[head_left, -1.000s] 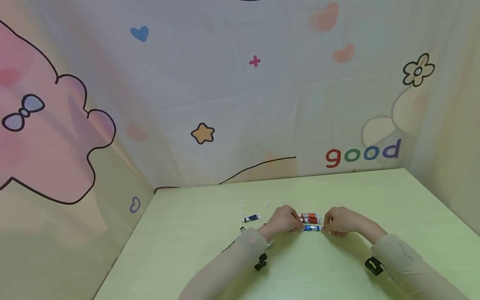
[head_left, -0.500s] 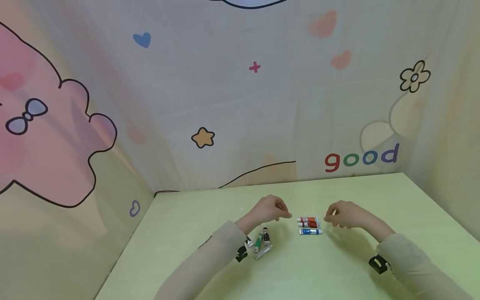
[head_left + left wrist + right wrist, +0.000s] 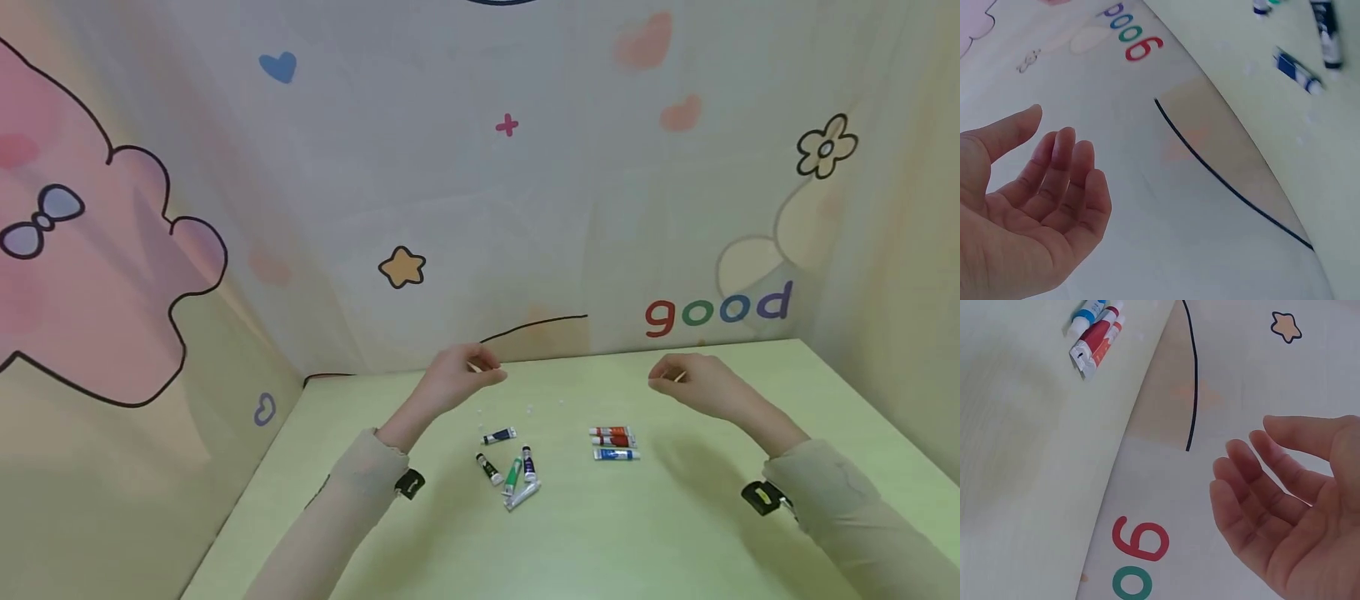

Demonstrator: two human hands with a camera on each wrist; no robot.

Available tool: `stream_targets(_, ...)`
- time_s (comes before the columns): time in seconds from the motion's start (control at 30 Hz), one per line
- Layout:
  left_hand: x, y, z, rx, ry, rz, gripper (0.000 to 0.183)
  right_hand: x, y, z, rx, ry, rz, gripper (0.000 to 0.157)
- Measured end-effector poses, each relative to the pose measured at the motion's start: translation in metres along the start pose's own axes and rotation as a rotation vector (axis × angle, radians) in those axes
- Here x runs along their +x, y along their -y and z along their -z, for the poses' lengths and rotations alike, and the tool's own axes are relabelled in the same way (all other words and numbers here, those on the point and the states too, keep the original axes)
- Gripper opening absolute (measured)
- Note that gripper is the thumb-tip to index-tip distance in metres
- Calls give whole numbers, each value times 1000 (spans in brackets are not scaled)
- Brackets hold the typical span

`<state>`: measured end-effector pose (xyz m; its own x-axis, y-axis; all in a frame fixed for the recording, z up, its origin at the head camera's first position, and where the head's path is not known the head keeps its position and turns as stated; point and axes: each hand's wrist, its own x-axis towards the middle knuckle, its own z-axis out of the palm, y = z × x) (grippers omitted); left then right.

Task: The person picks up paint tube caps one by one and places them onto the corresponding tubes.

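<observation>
Away from the blue tube [image 3: 617,455] both hands are going: a second ago fingers were sitting at its two ends, and now the left hand [image 3: 453,379] is lifting well out to the left while the right hand [image 3: 697,385] is rising toward the patterned cloth [image 3: 555,225].

Left fingers are curving loosely, their thumb standing apart from the tips. Right fingers are curving too, thumb tip hovering close to the index tip; whether those two are touching, I cannot tell.

Below the right fingers and a little to their left, the blue tube is lying just beside the red tube [image 3: 613,442], with the orange tube [image 3: 611,431] lying farthest from the person. All three are running side by side, well apart from either set of fingertips.

Over to the left fingers now! Small white bits [image 3: 529,409] are lying below them on the table [image 3: 660,542], and the dark blue tube [image 3: 498,437] is resting just past those. Lower still, nearer the person, the black-capped tube [image 3: 489,469], the green tube [image 3: 513,476], the purple tube [image 3: 528,464] and the silver tube [image 3: 522,497] are lying at mixed angles.
</observation>
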<state>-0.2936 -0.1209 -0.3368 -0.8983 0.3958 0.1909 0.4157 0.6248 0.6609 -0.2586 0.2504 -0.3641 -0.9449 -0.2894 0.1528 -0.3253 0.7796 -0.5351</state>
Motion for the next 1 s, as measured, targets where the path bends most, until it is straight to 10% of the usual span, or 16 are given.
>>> stream_targets(0.23, -27, 29, 20, 13, -120, 43, 17, -5, -5, -1, 26, -59, -4, 24)
stream_targets(0.53, -62, 64, 11, -35, -188, 120, 19, -11, -16, -12, 55, -120, -20, 23)
stream_targets(1.0, -72, 90, -17, -19, -129, 179, 14, -14, -21, -24, 84, -124, -27, 22)
